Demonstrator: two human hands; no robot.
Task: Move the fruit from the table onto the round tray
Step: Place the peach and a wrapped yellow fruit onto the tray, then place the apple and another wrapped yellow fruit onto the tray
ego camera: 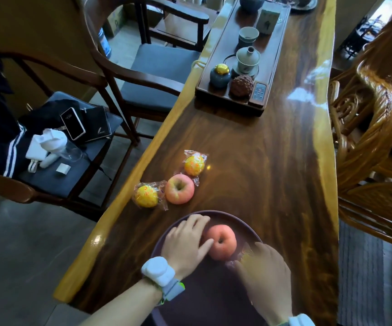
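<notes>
My left hand (pixel 185 238) lies on the near apple (pixel 222 242), which already sits on the tray (pixel 249 228). The fingers (pixel 196 222) are spread loosely against its left side; I cannot tell if they really grip it or only steady it. My right hand (pixel 264 269) is low over the right part of the tray, fingers curled down on a wrapped orange (pixel 246 255). Most of this fruit is hidden under my hand and blurred, so I cannot say how firmly I hold it.

Three fruits are on the table (pixel 272 161), beyond the tray on the left: a far apple (pixel 179 189), a left orange (pixel 146 196) close to the table edge, and a far orange (pixel 194 164) behind the apple.

I see some risks. The near apple is round and the tray looks smooth, so if I let go quickly it may roll toward the rim or knock the orange beside it. The plastic wrap is slippery, so a pinch on the film alone may let the orange slide out. The left orange worries me most: a careless reach could push it off the edge to the floor. The far apple touches or nearly touches both oranges, so lifting one may disturb the others.
</notes>
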